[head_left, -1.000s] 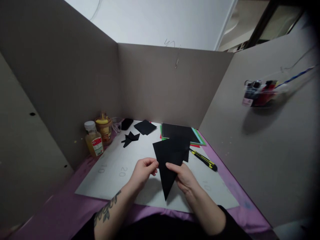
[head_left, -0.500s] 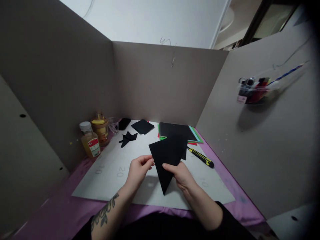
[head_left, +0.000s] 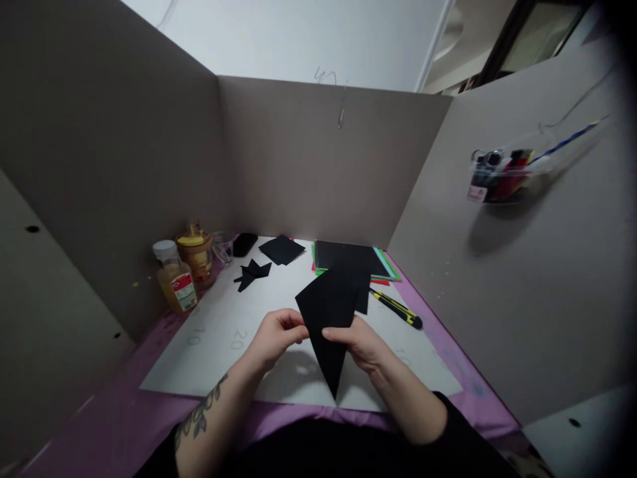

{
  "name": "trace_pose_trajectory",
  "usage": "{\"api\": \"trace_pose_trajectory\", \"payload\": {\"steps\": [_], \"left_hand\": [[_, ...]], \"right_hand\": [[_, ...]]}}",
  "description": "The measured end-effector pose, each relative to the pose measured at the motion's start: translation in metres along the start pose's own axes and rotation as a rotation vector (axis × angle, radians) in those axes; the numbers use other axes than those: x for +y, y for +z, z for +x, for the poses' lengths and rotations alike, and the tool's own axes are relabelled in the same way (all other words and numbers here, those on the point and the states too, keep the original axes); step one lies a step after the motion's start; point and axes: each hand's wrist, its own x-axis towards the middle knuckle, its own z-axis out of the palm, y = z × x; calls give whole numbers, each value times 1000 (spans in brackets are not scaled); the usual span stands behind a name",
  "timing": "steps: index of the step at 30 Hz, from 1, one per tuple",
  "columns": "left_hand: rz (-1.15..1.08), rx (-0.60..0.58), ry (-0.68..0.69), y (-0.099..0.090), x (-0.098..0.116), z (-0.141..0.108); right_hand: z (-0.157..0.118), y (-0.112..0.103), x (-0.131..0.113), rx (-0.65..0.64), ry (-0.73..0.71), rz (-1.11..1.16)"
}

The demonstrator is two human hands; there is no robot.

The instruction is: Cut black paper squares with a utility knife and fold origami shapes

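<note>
A black sheet of paper, kite-shaped with its point toward me, is held up over the white board. My right hand grips its right side, thumb flat on the front and fingers hidden behind. At the left edge, my left hand has thumb and fingers pinched together on the paper; the fingertips are partly hidden. Beyond it lies a folded black paper figure. A yellow and black utility knife rests to the right of the held paper.
Coloured sheets topped with black lie at the back, beside black squares. Left stand a glue bottle, a brown jar and a clear cup. Grey panels enclose three sides; a holder with tools hangs right.
The black paper has turned slightly in my hands, its lower point swinging right and toward me. My left hand stays at its left edge. The whole view has shifted a little.
</note>
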Motion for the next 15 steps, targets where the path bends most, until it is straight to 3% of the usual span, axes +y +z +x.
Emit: {"api": "trace_pose_trajectory", "payload": {"steps": [8, 15], "left_hand": [[-4, 1, -6, -3, -5, 2], [75, 150, 25, 5, -1, 0]], "right_hand": [[-1, 2, -2, 8, -53, -32], [4, 3, -1, 70, -92, -35]]}}
